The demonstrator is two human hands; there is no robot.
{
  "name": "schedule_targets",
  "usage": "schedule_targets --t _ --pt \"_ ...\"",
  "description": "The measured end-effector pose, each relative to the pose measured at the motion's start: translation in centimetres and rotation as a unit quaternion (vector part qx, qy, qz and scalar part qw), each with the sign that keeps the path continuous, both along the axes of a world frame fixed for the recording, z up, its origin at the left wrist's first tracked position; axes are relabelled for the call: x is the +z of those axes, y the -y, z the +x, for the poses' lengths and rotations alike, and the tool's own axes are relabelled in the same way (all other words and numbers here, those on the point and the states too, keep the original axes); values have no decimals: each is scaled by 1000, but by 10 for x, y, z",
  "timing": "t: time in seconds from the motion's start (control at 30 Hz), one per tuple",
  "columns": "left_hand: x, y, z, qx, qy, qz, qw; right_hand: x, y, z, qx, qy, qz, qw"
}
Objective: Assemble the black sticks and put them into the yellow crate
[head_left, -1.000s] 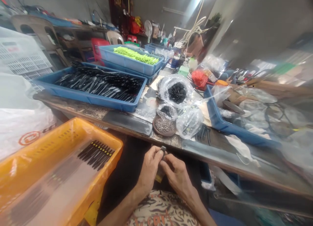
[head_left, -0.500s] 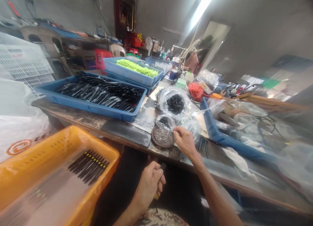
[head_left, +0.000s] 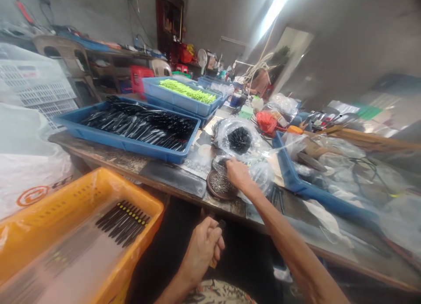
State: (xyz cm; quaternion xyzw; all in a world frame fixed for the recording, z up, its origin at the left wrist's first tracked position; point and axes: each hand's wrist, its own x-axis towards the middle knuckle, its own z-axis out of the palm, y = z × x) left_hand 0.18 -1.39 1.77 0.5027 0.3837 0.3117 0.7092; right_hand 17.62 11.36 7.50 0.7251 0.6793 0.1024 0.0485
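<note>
My left hand [head_left: 200, 251] is curled shut below the bench edge around a small dark part [head_left: 221, 224], with a yellow bit [head_left: 213, 263] showing under the fingers. My right hand [head_left: 238, 173] reaches over the bench, its fingers on a small clear plastic bag [head_left: 219, 161] holding dark pieces. Just below lies a round brown dish of small screws [head_left: 221, 184]. A larger clear bag of black parts [head_left: 239, 139] sits behind.
An orange crate [head_left: 131, 194] with slim black pieces sits at my left. Blue trays hold black tools [head_left: 115, 147] and green pieces [head_left: 177, 103]. Another blue tray [head_left: 289, 177] holds bags and cable. A person [head_left: 261, 83] stands far back.
My right hand has moved up and left from beside the dish onto the small bag. My left hand stays low, and the view has shifted slightly.
</note>
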Motion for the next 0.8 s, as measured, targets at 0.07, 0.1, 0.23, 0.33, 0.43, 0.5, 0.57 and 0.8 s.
schedule_targets --t 0.07,0.1,0.23,0.33,0.43,0.5,0.57,0.8 --pt "0 -1 -1 3 5 6 1000 -2 1 -1 -10 2 9 1000" --pt "0 -2 -1 3 6 10 1000 -4 2 -1 -13 2 16 1000" --pt "2 -3 -3 1 11 8 1000 -11 2 0 -12 -9 58 998" --pt "4 -2 -4 6 21 -1 1000 -15 1 3 -22 -22 94 995" --pt "4 -3 -4 16 34 3 999 -18 -1 5 -20 -40 122 992" --pt "3 -3 -4 18 35 1 999 -19 -3 6 -18 -55 129 990" --pt "3 -3 -3 17 34 -4 999 -19 -5 6 -25 -71 130 989" --pt "5 -3 -3 19 30 -9 999 -18 -8 10 -32 -164 151 974"
